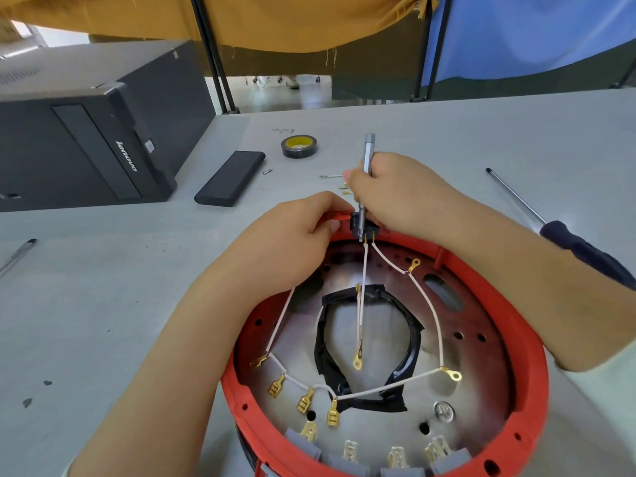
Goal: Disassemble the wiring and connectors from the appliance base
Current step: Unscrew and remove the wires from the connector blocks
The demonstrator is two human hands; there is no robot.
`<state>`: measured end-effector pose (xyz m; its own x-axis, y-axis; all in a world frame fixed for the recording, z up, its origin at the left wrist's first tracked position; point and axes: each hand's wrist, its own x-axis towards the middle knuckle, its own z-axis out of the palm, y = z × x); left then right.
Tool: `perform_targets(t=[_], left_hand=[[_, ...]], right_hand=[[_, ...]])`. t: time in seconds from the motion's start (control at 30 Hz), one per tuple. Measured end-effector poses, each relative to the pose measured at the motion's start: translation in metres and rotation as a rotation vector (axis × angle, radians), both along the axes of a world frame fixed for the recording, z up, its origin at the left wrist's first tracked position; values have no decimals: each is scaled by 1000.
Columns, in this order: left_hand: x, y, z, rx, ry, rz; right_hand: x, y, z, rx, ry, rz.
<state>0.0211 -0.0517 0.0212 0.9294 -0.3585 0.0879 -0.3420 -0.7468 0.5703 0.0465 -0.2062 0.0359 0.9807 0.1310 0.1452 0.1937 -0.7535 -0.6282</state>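
Holding a small silver screwdriver (365,173) in my right hand (399,194), I push its tip into the black connector (358,224) on the far rim of the red base (537,373). My left hand (292,235) pinches the rim beside it. White wires (430,304) lie inside the base on the desk (120,304).

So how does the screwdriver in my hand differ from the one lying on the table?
The silver screwdriver stands upright, gripped by the right hand, tip at the black connector. The blue-handled screwdriver lies flat, untouched, and looks longer, with a thicker handle. Both have slim metal shafts.
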Motion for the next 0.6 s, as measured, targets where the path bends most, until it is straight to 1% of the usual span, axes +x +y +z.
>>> perform_targets(t=[0.03,0.13,0.17,0.27,0.3,0.4,0.43,0.53,0.6], left_hand=[[0,0,0,1,1,-1],[0,1,-1,1,-1,-8],[1,1,-1,-1,-1,-9],[1,1,-1,-3,4,-4],[1,2,-2,-12,9,0],[1,2,-1,-33,16,6],[1,2,-2,-29,9,7],[0,1,-1,-18,6,-9],[-1,1,0,-23,10,-29]], right_hand=[[-2,-1,-2,31,-38,-9],[-7,-6,-4,303,-84,-27],[-7,-7,-4,341,-94,-32],[-7,-7,-7,341,-110,-25],[-7,-7,-7,386,-114,-15],[-12,-9,-1,653,-132,125],[-14,-11,1,679,-145,195],[-24,-15,10,559,-140,401],[-36,-18,13,453,-72,504]])
